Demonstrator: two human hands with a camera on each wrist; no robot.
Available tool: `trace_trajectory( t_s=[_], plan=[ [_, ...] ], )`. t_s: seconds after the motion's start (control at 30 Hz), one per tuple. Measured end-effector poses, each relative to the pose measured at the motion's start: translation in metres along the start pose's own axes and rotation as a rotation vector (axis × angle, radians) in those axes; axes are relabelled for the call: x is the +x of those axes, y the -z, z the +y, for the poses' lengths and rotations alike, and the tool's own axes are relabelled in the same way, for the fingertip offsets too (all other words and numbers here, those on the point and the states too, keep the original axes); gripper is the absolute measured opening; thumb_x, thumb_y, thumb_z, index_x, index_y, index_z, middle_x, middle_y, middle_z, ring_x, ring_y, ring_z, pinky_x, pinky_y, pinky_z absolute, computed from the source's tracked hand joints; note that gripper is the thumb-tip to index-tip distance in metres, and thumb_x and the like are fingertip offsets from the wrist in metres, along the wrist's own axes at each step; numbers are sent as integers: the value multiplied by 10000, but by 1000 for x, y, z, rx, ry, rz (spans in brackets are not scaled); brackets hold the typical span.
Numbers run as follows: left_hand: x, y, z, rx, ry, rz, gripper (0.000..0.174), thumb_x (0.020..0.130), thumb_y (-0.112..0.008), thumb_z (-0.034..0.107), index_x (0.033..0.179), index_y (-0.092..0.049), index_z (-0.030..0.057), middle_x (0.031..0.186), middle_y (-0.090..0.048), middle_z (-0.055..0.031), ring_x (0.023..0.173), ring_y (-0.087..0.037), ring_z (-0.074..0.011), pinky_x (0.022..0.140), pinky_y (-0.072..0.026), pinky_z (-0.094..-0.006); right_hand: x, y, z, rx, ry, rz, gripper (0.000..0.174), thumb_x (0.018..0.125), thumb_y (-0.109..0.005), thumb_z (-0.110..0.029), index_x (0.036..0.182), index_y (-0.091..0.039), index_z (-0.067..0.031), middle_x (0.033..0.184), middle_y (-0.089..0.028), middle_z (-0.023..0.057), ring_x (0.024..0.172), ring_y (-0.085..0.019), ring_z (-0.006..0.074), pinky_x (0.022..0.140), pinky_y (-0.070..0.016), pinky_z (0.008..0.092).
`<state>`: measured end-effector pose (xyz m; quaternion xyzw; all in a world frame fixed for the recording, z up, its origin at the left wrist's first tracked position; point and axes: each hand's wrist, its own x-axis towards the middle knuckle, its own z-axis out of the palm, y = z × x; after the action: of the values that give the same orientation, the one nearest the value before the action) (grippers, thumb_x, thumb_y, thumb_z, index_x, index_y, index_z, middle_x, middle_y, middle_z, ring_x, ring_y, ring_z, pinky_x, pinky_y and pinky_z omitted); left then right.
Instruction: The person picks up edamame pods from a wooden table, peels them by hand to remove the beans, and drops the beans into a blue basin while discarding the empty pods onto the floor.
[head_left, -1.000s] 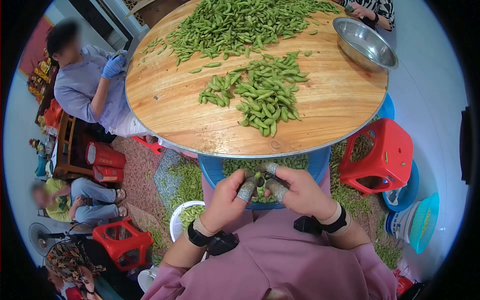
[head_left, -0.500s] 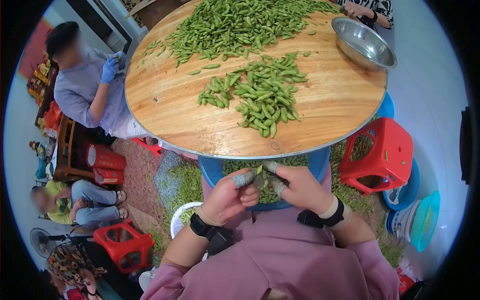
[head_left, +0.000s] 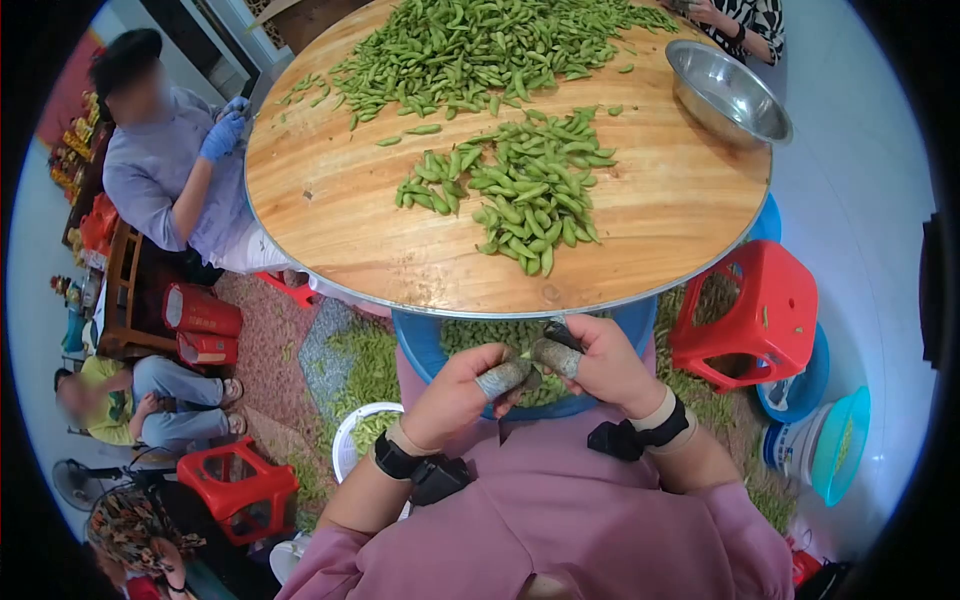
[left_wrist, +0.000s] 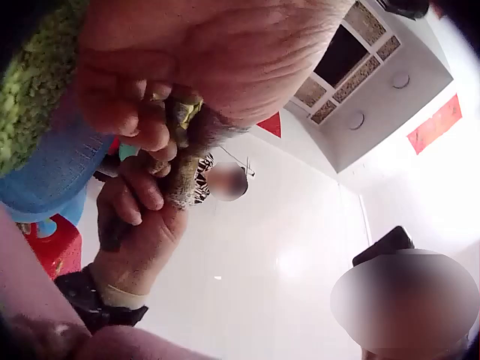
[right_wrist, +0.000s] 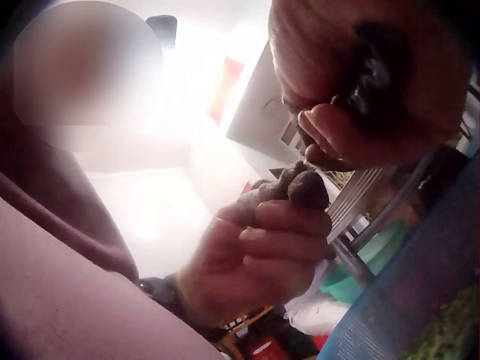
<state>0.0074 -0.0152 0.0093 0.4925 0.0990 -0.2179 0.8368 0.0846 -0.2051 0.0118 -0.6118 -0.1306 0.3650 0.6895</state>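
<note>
Both hands meet over a blue tub (head_left: pixel 420 345) that holds green shelled beans (head_left: pixel 490 335). My left hand (head_left: pixel 452 395) pinches a green soybean pod (left_wrist: pixel 185 112) between its wrapped thumb and curled fingers. From the other side, my right hand (head_left: pixel 618 372) grips at the same pod, its wrapped thumb and fingertip close against the left thumb. Grey, worn wraps cover the working fingers. A dark, shiny patch (right_wrist: pixel 379 71) shows within the right hand's curled fingers. Most of the pod is hidden behind the fingers in the head view.
Ahead stands a round wooden table (head_left: pixel 350 230) with a small pod heap (head_left: pixel 535 195) and a larger pile (head_left: pixel 470 50). A steel bowl (head_left: pixel 735 95) sits at its right edge. A red stool (head_left: pixel 765 310) is on the right, a white basket (head_left: pixel 345 440) on the left. Other people sit around.
The hands have turned inward and drawn close together over the tub. The pod, which stuck up between the fingertips, is now mostly covered by them. The heaps look unchanged.
</note>
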Motion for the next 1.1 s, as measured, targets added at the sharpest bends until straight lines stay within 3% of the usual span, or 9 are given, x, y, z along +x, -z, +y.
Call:
trace_trajectory(
  t_s=[0.13, 0.2, 0.3, 0.5, 0.67, 0.8, 0.87, 0.93, 1.1],
  plan=[
    [-3, -3, 11, 387, -100, 97, 203, 946, -536, 195, 917, -631, 17, 701, -562, 3, 615, -500, -73, 553, -402, -225, 2, -5, 0, -25, 12, 63, 115, 869, -615, -110, 940, -606, -20, 688, -577, 23, 514, -527, 116, 468, -410, 264],
    [-2, -3, 14, 418, -116, 154, 192, 942, -533, 172, 885, -642, 24, 688, -557, 15, 610, -496, -64, 551, -402, -222, 2, -10, 5, -833, 658, 367, 95, 807, -603, -70, 876, -576, -11, 720, -578, 115, 595, -568, 292, 541, -447, 366],
    [-1, -3, 12, 554, -186, 194, 173, 924, -546, 152, 866, -640, 20, 677, -558, 9, 612, -508, -69, 555, -415, -228, -6, -17, 8, -850, 595, 250, 113, 745, -601, -57, 819, -533, -6, 770, -555, 182, 699, -546, 402, 616, -453, 438],
    [-3, 1, 11, 1085, -537, 40, 138, 873, -600, 129, 875, -580, -7, 679, -530, -90, 654, -561, -133, 590, -449, -310, -8, -7, 4, -514, 329, 79, 132, 836, -642, -126, 832, -591, -4, 692, -587, 98, 530, -529, 214, 499, -415, 312],
    [-9, -2, 21, 289, -13, -116, 204, 928, -551, 171, 811, -554, 4, 665, -531, -41, 616, -520, -118, 572, -432, -298, -6, 4, -4, 303, -179, -157, 174, 915, -626, -212, 877, -628, -42, 683, -575, -26, 488, -460, 27, 428, -345, 197],
    [-27, 19, 16, 305, -49, 10, 238, 944, -539, 187, 791, -562, 6, 681, -546, -22, 616, -511, -100, 571, -429, -276, -1, 3, -6, -95, -144, -88, 168, 893, -632, -187, 894, -619, -20, 679, -603, 35, 495, -529, 126, 458, -403, 261],
    [-47, 43, 11, 756, -77, 156, 264, 908, -589, 248, 795, -588, 10, 702, -604, -71, 609, -575, -154, 578, -454, -313, -3, 3, -4, -877, 444, 83, 164, 834, -653, -138, 917, -610, -3, 703, -608, 131, 594, -594, 279, 538, -462, 347],
    [-68, 81, -5, 1442, -39, 195, 310, 840, -647, 325, 823, -622, 17, 752, -648, -138, 659, -635, -265, 606, -486, -384, 0, -2, -17, -863, 487, 203, 164, 805, -658, -120, 900, -602, 2, 726, -598, 160, 660, -596, 323, 580, -471, 374],
    [-96, 99, -19, 1785, 351, 443, 310, 785, -675, 343, 857, -640, 44, 810, -651, -174, 746, -630, -360, 652, -498, -440, 35, -7, -36, -1132, 713, 564, 176, 757, -658, -79, 893, -560, -27, 785, -565, 146, 670, -582, 343, 599, -478, 426]
  ],
)
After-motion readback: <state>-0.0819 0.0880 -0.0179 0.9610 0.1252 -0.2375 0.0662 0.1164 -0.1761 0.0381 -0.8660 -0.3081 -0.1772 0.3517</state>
